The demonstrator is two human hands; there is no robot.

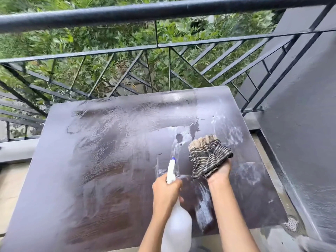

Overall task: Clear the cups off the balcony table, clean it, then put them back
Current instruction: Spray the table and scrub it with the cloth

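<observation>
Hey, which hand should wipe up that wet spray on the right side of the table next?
Right. The right hand grips the striped cloth just beside the wet streaks on the table; the left hand grips the spray bottle.

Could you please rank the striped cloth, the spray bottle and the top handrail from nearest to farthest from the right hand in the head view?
1. The striped cloth: gripped in the right hand.
2. The spray bottle: just left, in the left hand.
3. The top handrail: far beyond the table.
</observation>
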